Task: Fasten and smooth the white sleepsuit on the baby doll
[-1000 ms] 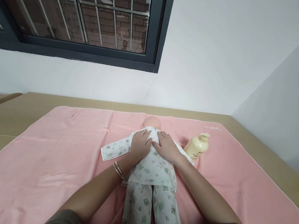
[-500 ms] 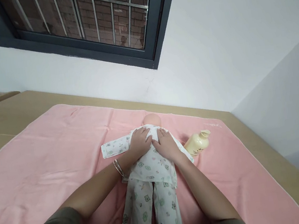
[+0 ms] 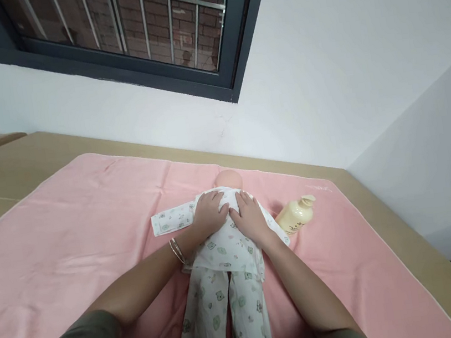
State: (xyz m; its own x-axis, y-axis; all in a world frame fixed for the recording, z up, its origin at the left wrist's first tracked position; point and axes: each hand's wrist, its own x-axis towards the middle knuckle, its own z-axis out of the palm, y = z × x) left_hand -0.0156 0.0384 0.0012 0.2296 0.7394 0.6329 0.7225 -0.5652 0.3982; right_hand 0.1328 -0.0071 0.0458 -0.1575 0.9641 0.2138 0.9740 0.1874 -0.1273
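A baby doll [image 3: 227, 180] in white pyjamas printed with small green figures [image 3: 226, 292] lies on a pink towel [image 3: 70, 230], its head towards the wall. My left hand [image 3: 210, 213] lies flat on the doll's upper back, fingers stretched out, a bangle on the wrist. My right hand [image 3: 249, 217] rests flat beside it on the other side of the back, fingers apart. One sleeve [image 3: 172, 220] sticks out to the left. Neither hand holds anything.
A cream pump bottle [image 3: 297, 215] lies on the towel just right of the doll. The towel covers a tan bed surface [image 3: 422, 253] set against a white wall under a barred window [image 3: 138, 24]. Wooden floor shows at the far right.
Both hands stay pressed on the doll's back with barely any shift. The view has moved slightly.
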